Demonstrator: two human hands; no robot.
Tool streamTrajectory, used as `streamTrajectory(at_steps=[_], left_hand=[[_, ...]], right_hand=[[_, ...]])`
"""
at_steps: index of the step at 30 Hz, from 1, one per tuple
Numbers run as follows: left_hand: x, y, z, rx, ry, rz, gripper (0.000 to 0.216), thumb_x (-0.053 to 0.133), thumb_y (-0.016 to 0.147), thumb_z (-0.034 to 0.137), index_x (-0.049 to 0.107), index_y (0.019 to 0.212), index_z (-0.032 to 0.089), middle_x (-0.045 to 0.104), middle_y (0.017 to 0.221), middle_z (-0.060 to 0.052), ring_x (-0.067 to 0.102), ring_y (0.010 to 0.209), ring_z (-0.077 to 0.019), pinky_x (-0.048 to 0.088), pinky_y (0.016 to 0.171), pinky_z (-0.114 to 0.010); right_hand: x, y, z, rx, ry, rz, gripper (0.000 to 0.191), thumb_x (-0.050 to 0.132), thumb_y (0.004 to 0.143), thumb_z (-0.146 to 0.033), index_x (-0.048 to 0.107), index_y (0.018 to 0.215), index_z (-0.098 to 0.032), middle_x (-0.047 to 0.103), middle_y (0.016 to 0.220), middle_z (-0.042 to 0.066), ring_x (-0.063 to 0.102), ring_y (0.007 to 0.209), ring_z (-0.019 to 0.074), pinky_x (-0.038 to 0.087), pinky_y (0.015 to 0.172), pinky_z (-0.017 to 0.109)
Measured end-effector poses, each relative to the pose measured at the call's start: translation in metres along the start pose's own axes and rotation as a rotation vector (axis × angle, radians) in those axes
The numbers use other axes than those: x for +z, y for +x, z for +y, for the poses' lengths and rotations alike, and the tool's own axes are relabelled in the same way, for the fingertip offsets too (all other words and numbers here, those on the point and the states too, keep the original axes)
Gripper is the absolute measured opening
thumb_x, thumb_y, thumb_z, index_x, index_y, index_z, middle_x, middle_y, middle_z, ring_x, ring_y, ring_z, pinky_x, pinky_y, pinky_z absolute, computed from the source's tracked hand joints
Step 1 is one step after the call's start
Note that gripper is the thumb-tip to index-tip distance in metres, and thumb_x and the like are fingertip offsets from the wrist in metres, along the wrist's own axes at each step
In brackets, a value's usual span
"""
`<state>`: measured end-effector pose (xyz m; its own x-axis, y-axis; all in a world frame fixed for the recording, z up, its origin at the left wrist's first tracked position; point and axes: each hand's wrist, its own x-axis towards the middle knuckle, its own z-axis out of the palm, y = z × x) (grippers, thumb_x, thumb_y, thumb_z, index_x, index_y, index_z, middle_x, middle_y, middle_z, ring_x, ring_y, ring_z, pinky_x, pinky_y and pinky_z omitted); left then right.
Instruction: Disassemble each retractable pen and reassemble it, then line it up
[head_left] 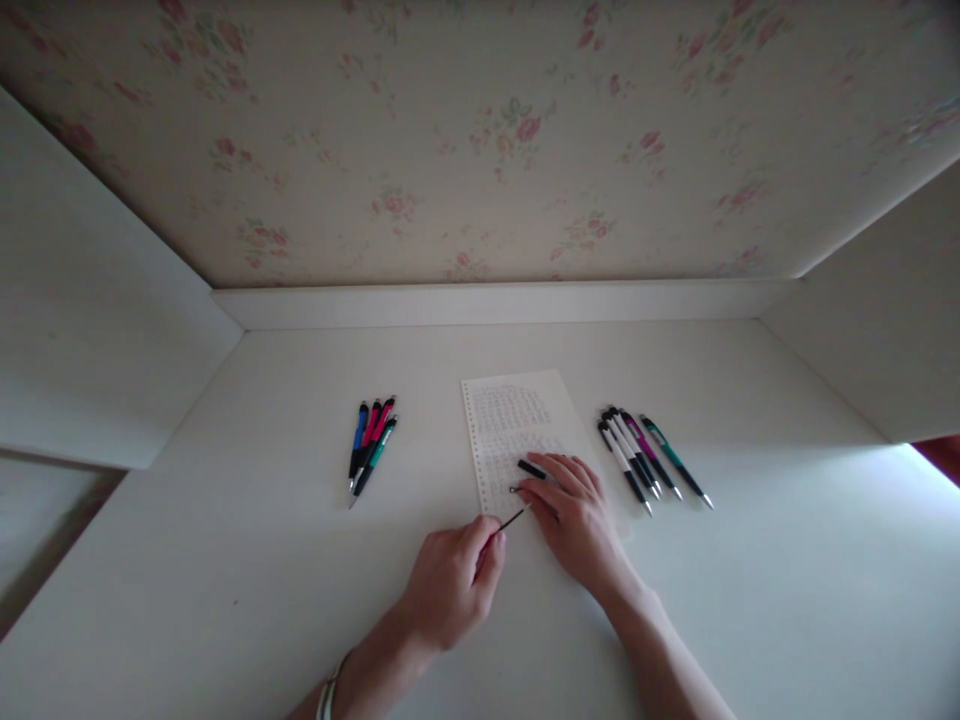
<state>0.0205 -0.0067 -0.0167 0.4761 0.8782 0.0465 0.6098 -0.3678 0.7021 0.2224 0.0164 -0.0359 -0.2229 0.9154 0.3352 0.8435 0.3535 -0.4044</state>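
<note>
My left hand (454,582) is closed in a pinch around a thin dark pen refill (513,519). The refill slants up to the right, its end close to my right thumb. My right hand (576,515) rests over the lower part of a handwritten sheet of punched paper (510,405). Its thumb and forefinger are pressed together, and a small pen part (514,490) shows at the fingertips, too small to make out well. A short black pen piece (531,468) lies on the paper beside the right fingers, partly covered by them.
Left of the paper lies a group of blue, pink and green pens (370,445). To the right are several white pens (624,450), a purple pen (651,452) and a green pen (676,460). White side panels and a flowered wall (480,180) bound the white desk (262,560).
</note>
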Motion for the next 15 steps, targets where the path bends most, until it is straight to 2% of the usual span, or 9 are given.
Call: streamTrajectory(at_steps=[6, 9, 12, 15], left_hand=[[0.001, 0.0, 0.0, -0.009, -0.021, 0.0, 0.021, 0.036, 0.099, 0.025, 0.055, 0.091, 0.02, 0.059, 0.062, 0.002, 0.055, 0.052, -0.0135, 0.037, 0.055, -0.024], [0.001, 0.0, 0.0, -0.019, -0.036, 0.004, 0.021, 0.037, 0.099, 0.025, 0.056, 0.09, 0.02, 0.058, 0.062, 0.002, 0.055, 0.052, -0.0132, 0.037, 0.055, -0.023], [0.002, 0.0, -0.001, -0.037, -0.048, 0.008, 0.021, 0.039, 0.099, 0.025, 0.056, 0.089, 0.02, 0.057, 0.061, 0.003, 0.054, 0.053, -0.0128, 0.036, 0.055, -0.023], [0.002, 0.0, 0.0, -0.053, -0.064, 0.007, 0.021, 0.039, 0.099, 0.027, 0.056, 0.088, 0.02, 0.056, 0.061, 0.003, 0.054, 0.053, -0.0124, 0.036, 0.055, -0.022]], right_hand=[[0.001, -0.001, 0.001, -0.012, 0.048, 0.061, 0.013, 0.058, 0.094, -0.024, 0.07, 0.092, -0.025, 0.068, 0.119, 0.006, 0.057, 0.112, 0.0265, 0.037, 0.104, 0.051], [-0.001, -0.001, 0.0, 0.017, 0.091, 0.099, 0.014, 0.056, 0.095, -0.024, 0.069, 0.093, -0.024, 0.071, 0.107, 0.006, 0.06, 0.102, 0.0253, 0.043, 0.095, 0.047], [-0.004, -0.001, -0.004, 0.178, 0.241, 0.175, 0.016, 0.053, 0.097, -0.026, 0.067, 0.102, -0.023, 0.071, 0.09, 0.006, 0.062, 0.083, 0.0209, 0.05, 0.078, 0.037], [-0.009, 0.0, -0.01, 0.313, 0.488, 0.201, 0.023, 0.052, 0.097, -0.03, 0.065, 0.113, -0.023, 0.069, 0.093, 0.007, 0.063, 0.082, 0.019, 0.051, 0.073, 0.032]])
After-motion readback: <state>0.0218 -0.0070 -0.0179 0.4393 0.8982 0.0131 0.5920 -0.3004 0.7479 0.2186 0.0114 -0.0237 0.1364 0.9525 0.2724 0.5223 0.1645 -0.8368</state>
